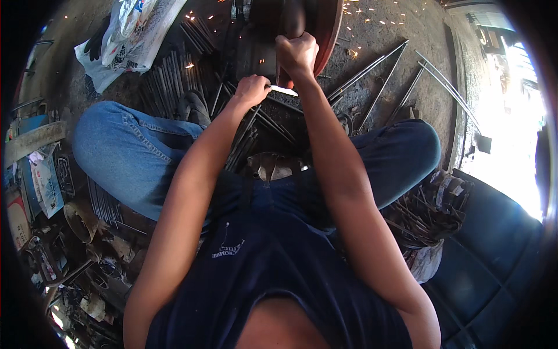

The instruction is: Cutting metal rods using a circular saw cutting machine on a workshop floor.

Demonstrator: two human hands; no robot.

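My right hand (297, 53) is closed round the dark handle (294, 18) of what looks like a cut-off saw (328, 35) with a reddish rounded edge, at the top of the view. Lower and to the left, my left hand (251, 91) is closed on the end of a thin metal rod (283, 90), which shines bright white. The rod's other end reaches below my right wrist, beside a small red spot. Sparks fly about the saw on both sides. Where the rod meets the machine is hidden.
Bundles of dark metal rods (168, 81) lie left of the saw, near my shoe (195, 107). Longer rods (372, 70) lie on the floor to the right. White plastic bags (131, 41) are at upper left. Metal scrap (93, 279) fills the lower left; a dark padded seat (488, 250) is at right.
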